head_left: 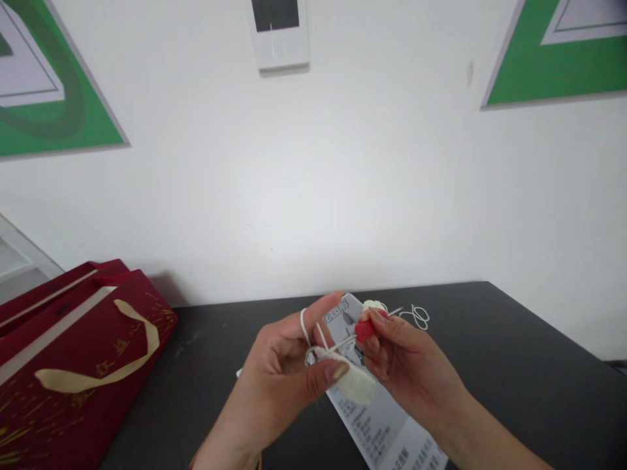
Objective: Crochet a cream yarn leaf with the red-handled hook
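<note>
White yarn [313, 339] loops over the forefinger of the left hand [279, 378], runs down across the palm side, and ends in a small cream knitted piece [357, 386] that hangs just under the thumb. The left thumb and fingers are closed, pinching the yarn and the top of that piece. The right hand [409, 369] has its fingers curled tight around the red handle of a crochet hook [363, 330], whose thin metal shaft reaches left into the yarn at the left hand. Both hands are held above the dark tabletop [514, 365], near the middle of its back edge. Under them lies a printed leaflet [386, 424], grey with lines of small text, running from the hands toward the front edge. More yarn lies behind the right hand by the back edge: a small white ball [375, 305] and a loose curl of thread [418, 316]. At the left edge of the tabletop lies a dark red gift bag [73, 365] with gold print and a cream ribbon handle. Behind it all is a white wall [343, 183].
</note>
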`<act>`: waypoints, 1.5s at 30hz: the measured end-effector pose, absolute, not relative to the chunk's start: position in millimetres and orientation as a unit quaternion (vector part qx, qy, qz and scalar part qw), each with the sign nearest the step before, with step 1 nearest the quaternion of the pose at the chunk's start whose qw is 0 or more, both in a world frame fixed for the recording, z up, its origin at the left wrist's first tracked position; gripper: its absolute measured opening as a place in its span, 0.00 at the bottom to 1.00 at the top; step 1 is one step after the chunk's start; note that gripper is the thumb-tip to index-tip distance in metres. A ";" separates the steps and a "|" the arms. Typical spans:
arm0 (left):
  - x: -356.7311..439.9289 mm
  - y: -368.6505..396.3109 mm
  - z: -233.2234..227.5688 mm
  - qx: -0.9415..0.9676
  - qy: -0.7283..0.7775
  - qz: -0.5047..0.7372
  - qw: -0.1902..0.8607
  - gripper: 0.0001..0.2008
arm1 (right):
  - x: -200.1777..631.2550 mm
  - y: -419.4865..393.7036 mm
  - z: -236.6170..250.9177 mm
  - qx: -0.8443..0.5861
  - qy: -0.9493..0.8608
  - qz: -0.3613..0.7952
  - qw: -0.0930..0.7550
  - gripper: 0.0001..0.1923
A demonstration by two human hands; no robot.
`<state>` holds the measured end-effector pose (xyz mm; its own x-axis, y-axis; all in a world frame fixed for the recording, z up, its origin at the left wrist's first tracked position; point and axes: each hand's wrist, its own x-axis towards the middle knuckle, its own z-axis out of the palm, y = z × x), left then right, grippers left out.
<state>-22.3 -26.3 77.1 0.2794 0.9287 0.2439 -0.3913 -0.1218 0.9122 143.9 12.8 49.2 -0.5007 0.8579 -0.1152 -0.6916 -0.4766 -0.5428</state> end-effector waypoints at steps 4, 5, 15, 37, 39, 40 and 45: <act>-21.1 -23.5 76.6 0.481 0.256 0.530 0.649 0.23 | 143.1 9.1 49.2 -0.183 -0.218 0.838 0.466 0.09; -21.4 -22.9 76.1 0.476 0.258 0.532 0.652 0.23 | 143.0 8.5 49.2 -0.183 -0.219 0.836 0.468 0.08; -22.6 -24.1 74.7 0.455 0.274 0.533 0.659 0.24 | 146.5 12.9 50.7 -0.189 -0.248 0.818 0.483 0.08; -26.8 -31.1 78.4 0.580 0.265 0.511 0.577 0.18 | 160.0 22.6 54.3 -0.180 -0.339 0.787 0.484 0.07; -26.3 -31.6 78.2 0.579 0.272 0.514 0.571 0.17 | 161.7 23.0 55.1 -0.176 -0.341 0.785 0.487 0.07; -26.4 -32.2 78.5 0.578 0.276 0.513 0.572 0.17 | 162.2 23.3 55.4 -0.173 -0.341 0.785 0.488 0.07; -28.4 -35.9 81.6 0.568 0.282 0.503 0.588 0.17 | 162.2 23.6 56.6 -0.170 -0.340 0.784 0.491 0.07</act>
<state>-28.4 -35.9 81.6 0.3355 0.9112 0.2392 -0.2709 -0.1499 0.9509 162.2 23.6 56.6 -0.4605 0.8851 0.0672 -0.6533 -0.2867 -0.7007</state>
